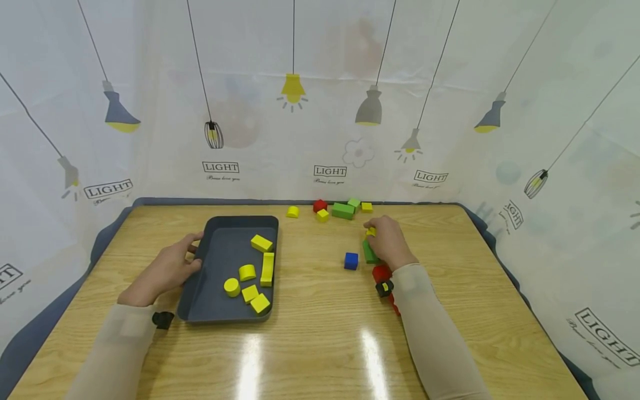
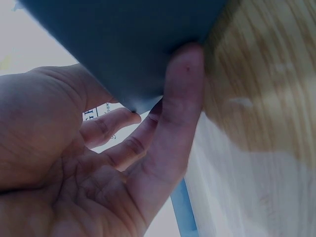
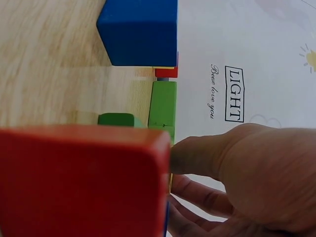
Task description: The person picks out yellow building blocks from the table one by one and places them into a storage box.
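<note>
My left hand (image 1: 167, 270) grips the left side of a dark grey tray (image 1: 215, 250), its thumb over the rim; in the left wrist view a finger (image 2: 183, 94) presses the tray's outer wall (image 2: 123, 44). Several yellow blocks (image 1: 247, 272) lie inside the tray. At the right, my right hand (image 1: 391, 244) pinches a yellow block (image 1: 371, 231), mostly covered by the fingers. Just under that hand is a green block (image 1: 370, 253). A blue cube (image 1: 351, 261) sits to its left. A red block (image 1: 381, 273) is by the right wrist and looms large in the right wrist view.
Along the table's back edge stand a yellow half-round block (image 1: 292, 211), a red block (image 1: 320, 206), a yellow block (image 1: 322, 215), green blocks (image 1: 343, 211) and another yellow block (image 1: 367, 207). A printed curtain (image 1: 320, 128) hangs behind the wooden table (image 1: 315, 333).
</note>
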Demonstrator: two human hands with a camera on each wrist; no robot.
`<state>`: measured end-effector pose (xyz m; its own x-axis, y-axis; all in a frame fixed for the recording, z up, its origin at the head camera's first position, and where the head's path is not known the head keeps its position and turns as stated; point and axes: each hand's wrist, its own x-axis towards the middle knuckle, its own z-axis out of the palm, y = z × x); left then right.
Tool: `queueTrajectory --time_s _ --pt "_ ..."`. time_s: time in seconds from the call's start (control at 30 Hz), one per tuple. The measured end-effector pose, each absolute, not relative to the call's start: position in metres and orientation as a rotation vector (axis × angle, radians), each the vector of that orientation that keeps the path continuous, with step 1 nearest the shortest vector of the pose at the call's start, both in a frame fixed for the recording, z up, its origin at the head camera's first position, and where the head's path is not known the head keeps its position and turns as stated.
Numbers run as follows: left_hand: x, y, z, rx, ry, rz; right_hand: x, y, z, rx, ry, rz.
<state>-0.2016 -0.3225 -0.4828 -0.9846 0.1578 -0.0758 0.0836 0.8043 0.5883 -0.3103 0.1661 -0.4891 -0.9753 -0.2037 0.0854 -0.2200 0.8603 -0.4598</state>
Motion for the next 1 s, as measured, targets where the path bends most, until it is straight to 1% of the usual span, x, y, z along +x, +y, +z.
queueTrajectory --time_s 0.63,1.0 --pt "-0.205 -0.323 -0.478 0.178 2.859 0.931 -0.311 0.163 -0.477 0.349 -2.920 0.761" --pt "-0.204 -0.325 -0.485 0.188 2.892 0.878 -0.301 0.151 -0.472 0.415 -2.844 0.803"
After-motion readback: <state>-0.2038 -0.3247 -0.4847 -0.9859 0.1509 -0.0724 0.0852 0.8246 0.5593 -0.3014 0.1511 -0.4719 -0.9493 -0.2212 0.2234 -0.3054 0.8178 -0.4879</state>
